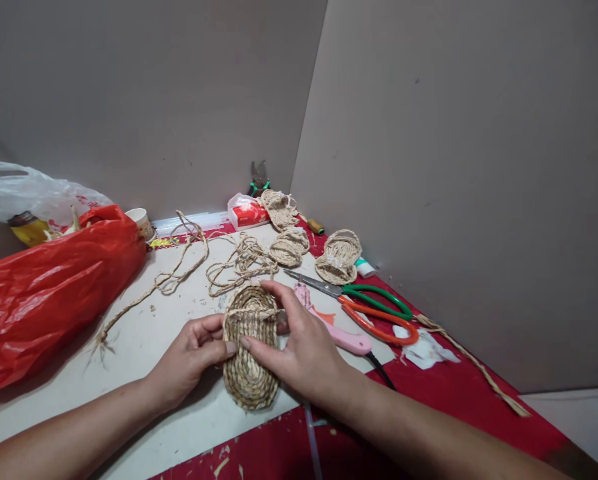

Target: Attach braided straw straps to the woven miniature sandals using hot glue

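A small woven straw slipper [251, 377], an oval coiled sole with a plaited strap across its upper part, is held upright over the table. My left hand [193, 355] pinches its left edge, thumb on the front face and fingers bent at the side. My right hand [306, 343] grips the right edge, with the thumb on the sole and the index finger along the top. The other right fingers are partly hidden behind it. Just beyond lies a loose tangle of straw cord [243, 260]. To the right are a pink-handled glue gun [346, 339] and scissors [373, 313] with green and orange handles.
A red plastic bag [53, 287] fills the left side, near a paper cup [141, 223]. Several finished straw slippers [339, 257] lie at the back, with a tissue pack [249, 212] and pliers [259, 179]. Grey walls [453, 167] enclose the table's far sides.
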Demonstrator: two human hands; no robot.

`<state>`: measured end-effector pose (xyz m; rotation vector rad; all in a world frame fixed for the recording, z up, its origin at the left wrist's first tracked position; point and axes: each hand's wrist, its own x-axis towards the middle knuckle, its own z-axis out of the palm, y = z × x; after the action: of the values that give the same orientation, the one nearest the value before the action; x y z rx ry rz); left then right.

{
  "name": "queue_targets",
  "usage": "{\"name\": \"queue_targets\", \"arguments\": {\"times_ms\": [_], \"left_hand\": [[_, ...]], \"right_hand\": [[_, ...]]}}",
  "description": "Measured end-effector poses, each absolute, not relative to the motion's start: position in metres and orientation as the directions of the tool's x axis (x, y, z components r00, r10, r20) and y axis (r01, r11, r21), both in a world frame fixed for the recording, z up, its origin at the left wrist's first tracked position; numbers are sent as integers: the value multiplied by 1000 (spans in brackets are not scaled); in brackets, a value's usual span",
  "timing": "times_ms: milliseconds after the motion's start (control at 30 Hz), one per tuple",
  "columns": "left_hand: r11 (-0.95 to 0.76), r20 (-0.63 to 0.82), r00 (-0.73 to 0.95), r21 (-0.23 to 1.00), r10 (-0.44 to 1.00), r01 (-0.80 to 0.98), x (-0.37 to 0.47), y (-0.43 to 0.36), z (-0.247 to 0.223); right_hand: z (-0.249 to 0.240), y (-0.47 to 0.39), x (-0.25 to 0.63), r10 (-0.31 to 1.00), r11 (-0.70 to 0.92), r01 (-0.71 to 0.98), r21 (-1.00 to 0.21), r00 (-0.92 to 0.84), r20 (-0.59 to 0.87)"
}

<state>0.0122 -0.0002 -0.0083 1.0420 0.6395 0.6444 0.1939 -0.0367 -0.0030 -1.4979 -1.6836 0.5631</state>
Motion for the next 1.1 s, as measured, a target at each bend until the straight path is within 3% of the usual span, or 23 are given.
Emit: {"name": "queue_targets", "arguments": {"times_ms": [400, 567, 700, 767, 900, 1100], "left_hand": [[373, -243, 499, 911, 832, -178, 12, 5, -7], [328, -234, 448, 934, 863, -143, 11, 6, -4], [312, -245, 420, 945, 874, -99, 10, 5, -5], [302, -241, 416, 949, 877, -88, 10, 5, -6], [284, -223, 424, 955, 878, -85, 10, 6, -9], [268, -211, 436, 961, 875, -72, 9, 7, -11]], "right_hand": [[-3, -40, 198, 962, 254, 528, -810, -47, 271], [-1, -38, 206, 959, 233, 420, -877, 48, 278], [13, -22, 230, 954, 113, 318, -941, 228, 192], [23, -6, 246, 945, 31, 345, -938, 295, 140], [30, 38, 267, 945, -115, 426, -897, 326, 34], [6, 86, 270, 956, -249, 420, -873, 252, -152]]}}
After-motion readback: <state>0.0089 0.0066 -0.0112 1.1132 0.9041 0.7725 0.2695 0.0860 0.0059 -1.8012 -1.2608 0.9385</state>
